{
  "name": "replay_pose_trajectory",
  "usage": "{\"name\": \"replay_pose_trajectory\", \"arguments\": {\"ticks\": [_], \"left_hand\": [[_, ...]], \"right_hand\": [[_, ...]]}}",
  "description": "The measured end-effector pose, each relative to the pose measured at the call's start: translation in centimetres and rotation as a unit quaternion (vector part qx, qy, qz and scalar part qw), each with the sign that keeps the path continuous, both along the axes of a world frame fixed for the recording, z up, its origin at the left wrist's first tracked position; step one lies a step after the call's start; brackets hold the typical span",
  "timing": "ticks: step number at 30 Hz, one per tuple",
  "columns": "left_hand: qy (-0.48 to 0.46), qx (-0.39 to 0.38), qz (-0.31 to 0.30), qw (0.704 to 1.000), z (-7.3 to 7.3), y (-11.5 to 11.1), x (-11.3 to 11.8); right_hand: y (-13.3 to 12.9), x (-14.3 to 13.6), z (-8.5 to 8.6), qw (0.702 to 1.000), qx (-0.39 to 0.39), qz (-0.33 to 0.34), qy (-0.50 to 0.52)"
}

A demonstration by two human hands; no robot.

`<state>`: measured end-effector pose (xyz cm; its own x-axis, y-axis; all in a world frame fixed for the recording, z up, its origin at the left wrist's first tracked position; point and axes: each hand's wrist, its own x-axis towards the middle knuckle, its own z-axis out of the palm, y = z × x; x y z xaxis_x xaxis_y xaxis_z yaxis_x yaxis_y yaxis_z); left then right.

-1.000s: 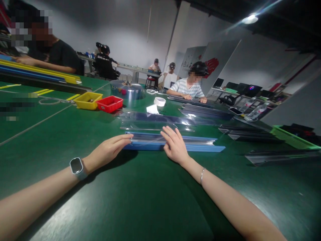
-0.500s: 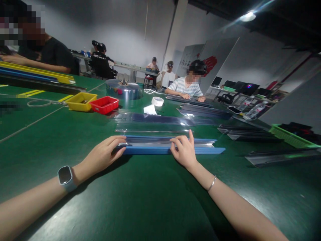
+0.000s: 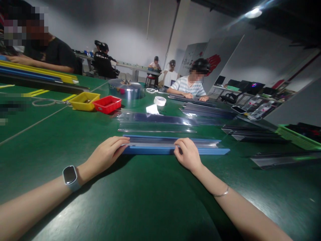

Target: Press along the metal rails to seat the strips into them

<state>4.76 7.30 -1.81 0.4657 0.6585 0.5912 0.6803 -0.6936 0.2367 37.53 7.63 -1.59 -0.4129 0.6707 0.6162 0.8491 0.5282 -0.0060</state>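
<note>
A long blue channel with a pale inner groove lies crosswise on the green table. My left hand grips its left end, fingers over the top and thumb at the near edge. Right of the channel's middle, my right hand has its fingers curled over the near wall, with thumb and fingers closed on it. Just beyond lie clear plastic strips, one with a dark band.
A yellow bin, a red bin, a tape roll and a shiny round reel stand farther back. Dark profiles and a green basket are at the right. Several people sit around.
My right index finger, raised before, is now curled down with the others. The whole view has shifted slightly, the scene moving a little to the right.
</note>
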Motion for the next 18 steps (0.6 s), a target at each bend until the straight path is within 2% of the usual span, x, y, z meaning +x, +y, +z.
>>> {"name": "replay_pose_trajectory", "arguments": {"ticks": [7,18], "left_hand": [[0.027,0.035,0.032,0.999,-0.06,0.16,-0.27],[0.019,0.025,0.005,0.999,-0.07,0.15,0.04]], "right_hand": [[-0.35,0.37,0.04,1.0,-0.014,0.02,-0.001],[-0.47,0.98,-0.15,0.999,-0.03,0.029,0.013]]}}
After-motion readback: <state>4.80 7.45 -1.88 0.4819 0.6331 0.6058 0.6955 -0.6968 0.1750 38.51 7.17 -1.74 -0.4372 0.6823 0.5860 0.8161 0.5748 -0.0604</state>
